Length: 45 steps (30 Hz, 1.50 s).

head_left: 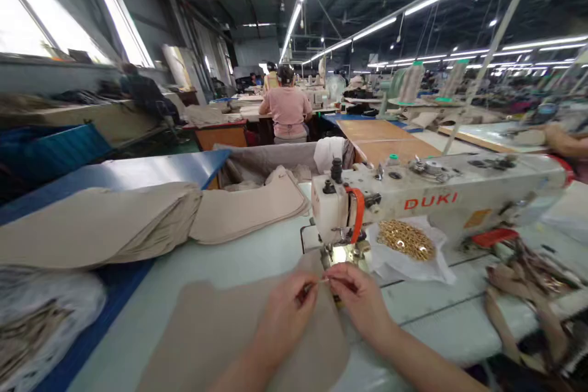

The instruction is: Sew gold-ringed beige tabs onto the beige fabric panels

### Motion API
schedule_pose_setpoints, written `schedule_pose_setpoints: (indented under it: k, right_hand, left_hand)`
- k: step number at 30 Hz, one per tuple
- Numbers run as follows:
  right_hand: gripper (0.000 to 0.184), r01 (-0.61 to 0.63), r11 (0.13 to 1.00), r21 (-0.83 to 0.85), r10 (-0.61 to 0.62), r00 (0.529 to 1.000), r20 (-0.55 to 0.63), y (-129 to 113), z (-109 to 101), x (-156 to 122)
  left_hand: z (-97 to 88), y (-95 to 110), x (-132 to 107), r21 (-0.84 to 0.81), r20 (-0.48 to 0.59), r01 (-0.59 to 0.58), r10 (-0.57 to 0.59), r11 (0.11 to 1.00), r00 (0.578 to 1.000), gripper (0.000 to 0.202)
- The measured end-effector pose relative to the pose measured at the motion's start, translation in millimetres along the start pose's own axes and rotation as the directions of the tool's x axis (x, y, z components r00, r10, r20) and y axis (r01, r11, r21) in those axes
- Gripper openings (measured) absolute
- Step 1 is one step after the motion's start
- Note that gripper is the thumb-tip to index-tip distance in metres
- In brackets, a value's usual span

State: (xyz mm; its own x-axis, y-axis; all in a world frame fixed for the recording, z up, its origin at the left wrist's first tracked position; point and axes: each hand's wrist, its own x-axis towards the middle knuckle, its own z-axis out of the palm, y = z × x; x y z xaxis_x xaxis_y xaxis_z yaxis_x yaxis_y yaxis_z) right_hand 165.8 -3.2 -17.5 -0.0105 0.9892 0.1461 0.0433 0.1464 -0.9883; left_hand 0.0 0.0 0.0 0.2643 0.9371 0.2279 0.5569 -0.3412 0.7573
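A flat beige fabric panel (220, 331) lies on the pale sewing table (271, 251), its far end reaching under the presser foot area of a white DUKI sewing machine (436, 196). Above the panel, my left hand (285, 318) and my right hand (361, 300) pinch a thin pale strand (319, 280) between them, probably thread. Just beyond my right hand stands the machine's needle area, partly hidden by my fingers. A white bag of gold-coloured chain (407, 240) lies to the right of the needle.
A stack of folded beige panels (114, 220) lies at left, beside a white plastic bundle (41, 324). Brown strips (528, 294) are heaped at right. A co-worker's hand (565, 142) shows far right. A person in pink (287, 107) sits ahead, beyond a grey fabric bin (261, 165).
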Motion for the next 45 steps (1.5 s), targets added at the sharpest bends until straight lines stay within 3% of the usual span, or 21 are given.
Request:
schedule_pose_setpoints:
  k: [16,23,28,31,37,45]
  right_hand:
    - [0.009,-0.066,0.99,0.126,0.07,0.997,-0.028,5,3,1]
    - [0.007,0.003,0.997,0.071,0.001,0.998,-0.062,0,1,2]
    - [0.009,-0.116,0.982,0.149,0.119,0.993,-0.011,1,2,1]
    - [0.008,-0.106,0.984,0.146,0.106,0.994,0.01,0,2,0]
    - [0.01,-0.065,0.99,0.126,0.061,0.997,0.038,-4,1,-4]
    - [0.012,-0.042,0.988,0.149,0.051,0.997,-0.057,0,5,-2]
  left_hand:
    - [-1.1,1,1,-0.039,-0.045,-0.022,0.02,0.999,0.999,0.014]
    - [-3.6,9,4,-0.175,-0.015,0.102,-0.106,0.979,0.994,0.013]
    - [-2.9,9,5,-0.313,0.032,0.186,-0.186,0.931,0.982,0.013]
    - [-1.9,6,5,-0.354,0.056,0.207,-0.2,0.912,0.978,0.013]
    - [-3.1,7,5,-0.31,0.037,0.185,-0.182,0.933,0.983,0.014]
    - [-2.1,8,3,-0.206,0.004,0.112,-0.113,0.972,0.994,0.015]
